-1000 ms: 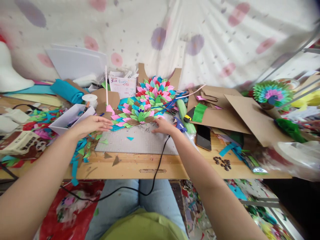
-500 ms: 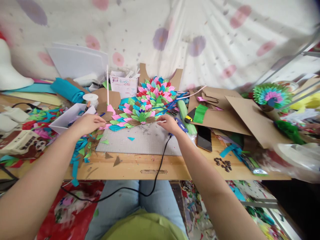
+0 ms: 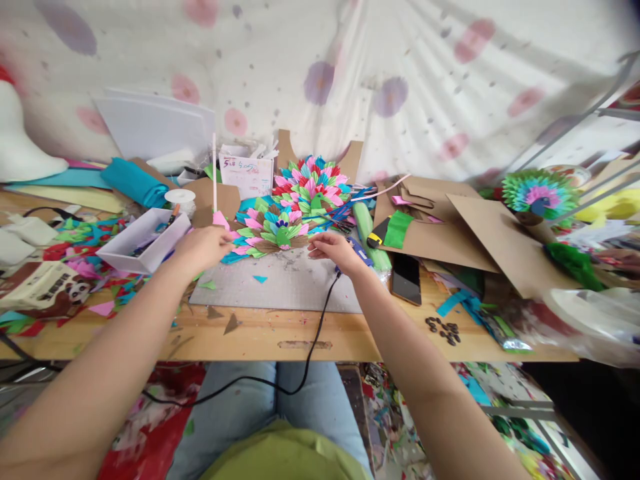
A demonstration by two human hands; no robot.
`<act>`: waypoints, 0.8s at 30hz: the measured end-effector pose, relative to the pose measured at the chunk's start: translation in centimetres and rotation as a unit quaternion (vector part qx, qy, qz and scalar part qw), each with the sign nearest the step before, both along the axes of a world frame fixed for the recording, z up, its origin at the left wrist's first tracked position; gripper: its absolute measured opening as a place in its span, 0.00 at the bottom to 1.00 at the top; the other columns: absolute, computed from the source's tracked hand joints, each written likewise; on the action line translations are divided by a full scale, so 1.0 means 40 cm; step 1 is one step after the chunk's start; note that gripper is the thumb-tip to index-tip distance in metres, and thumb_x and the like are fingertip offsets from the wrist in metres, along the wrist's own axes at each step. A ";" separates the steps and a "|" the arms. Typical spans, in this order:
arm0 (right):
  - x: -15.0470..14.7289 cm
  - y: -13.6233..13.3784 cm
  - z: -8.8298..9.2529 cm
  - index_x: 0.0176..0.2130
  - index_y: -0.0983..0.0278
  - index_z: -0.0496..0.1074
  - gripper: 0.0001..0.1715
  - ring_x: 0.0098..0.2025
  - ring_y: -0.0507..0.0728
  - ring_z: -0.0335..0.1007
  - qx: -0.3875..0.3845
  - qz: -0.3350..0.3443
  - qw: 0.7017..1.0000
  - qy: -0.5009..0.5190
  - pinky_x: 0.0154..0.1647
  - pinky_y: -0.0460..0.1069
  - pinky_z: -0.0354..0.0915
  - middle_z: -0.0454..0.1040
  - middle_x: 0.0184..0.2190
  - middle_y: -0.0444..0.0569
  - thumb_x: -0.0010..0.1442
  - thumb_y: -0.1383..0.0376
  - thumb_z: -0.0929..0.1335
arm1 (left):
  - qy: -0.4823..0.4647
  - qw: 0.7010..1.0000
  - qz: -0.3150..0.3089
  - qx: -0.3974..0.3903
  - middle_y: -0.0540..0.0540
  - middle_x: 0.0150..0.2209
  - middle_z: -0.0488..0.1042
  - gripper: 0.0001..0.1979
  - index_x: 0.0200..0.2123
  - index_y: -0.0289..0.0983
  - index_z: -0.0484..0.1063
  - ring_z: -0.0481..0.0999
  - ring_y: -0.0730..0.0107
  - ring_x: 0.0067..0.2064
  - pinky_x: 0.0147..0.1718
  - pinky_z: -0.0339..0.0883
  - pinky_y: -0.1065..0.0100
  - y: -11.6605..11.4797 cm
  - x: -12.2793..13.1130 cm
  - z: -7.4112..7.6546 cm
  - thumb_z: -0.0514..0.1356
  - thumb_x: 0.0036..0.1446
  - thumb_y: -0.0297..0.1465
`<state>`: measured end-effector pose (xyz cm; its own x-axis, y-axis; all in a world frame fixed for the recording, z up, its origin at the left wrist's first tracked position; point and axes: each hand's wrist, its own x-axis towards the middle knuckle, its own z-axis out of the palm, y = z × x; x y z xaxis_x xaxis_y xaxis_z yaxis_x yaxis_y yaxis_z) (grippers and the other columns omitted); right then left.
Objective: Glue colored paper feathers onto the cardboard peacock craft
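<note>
A paper-feather peacock (image 3: pixel 283 237) lies on the grey mat (image 3: pixel 280 287), its crepe paper tail layered in pink, green, blue and brown. My left hand (image 3: pixel 214 248) is at the tail's left edge, fingers drawn together in a pinch. What it pinches, if anything, is hidden. Off the tail's right edge hovers my right hand (image 3: pixel 333 250), its bent fingers apart from the thumb and nothing visible between them. A blue tool (image 3: pixel 359 253) with a black cord sits just beyond that hand. Behind lies a second feathered peacock (image 3: pixel 315 190) in red, pink and blue.
At left stands a white box (image 3: pixel 143 250) of small tools among paper scraps. To the right are a green roll (image 3: pixel 367 230), a yellow-black cutter (image 3: pixel 377 235), a phone (image 3: pixel 406 277), cardboard sheets (image 3: pixel 495 240) and dark beads (image 3: pixel 444 329). The cord (image 3: pixel 320 333) hangs over the table edge.
My left hand has moved right, from beside the white box to the peacock's left edge. My right hand has shifted slightly left, its fingers parting more. The view has shifted a little.
</note>
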<state>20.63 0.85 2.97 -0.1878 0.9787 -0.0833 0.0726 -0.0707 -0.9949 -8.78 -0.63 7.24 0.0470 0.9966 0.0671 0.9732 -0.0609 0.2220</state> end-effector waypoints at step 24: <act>-0.007 -0.018 0.005 0.29 0.65 0.67 0.08 0.22 0.45 0.69 -0.012 -0.077 0.996 -0.044 0.22 0.39 0.67 0.71 0.25 0.41 0.51 0.77 0.63 | -0.083 0.995 -0.040 0.040 0.44 0.33 0.78 0.07 0.30 0.41 0.77 0.75 0.59 0.37 0.32 0.63 0.65 0.011 0.190 -0.108 0.59 0.50 0.33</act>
<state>20.35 0.11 3.15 -0.0262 0.9928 -0.1168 0.1466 -0.1118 -0.9829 -1.17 -0.20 2.94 0.1084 0.9814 0.1586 0.9150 -0.1608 0.3699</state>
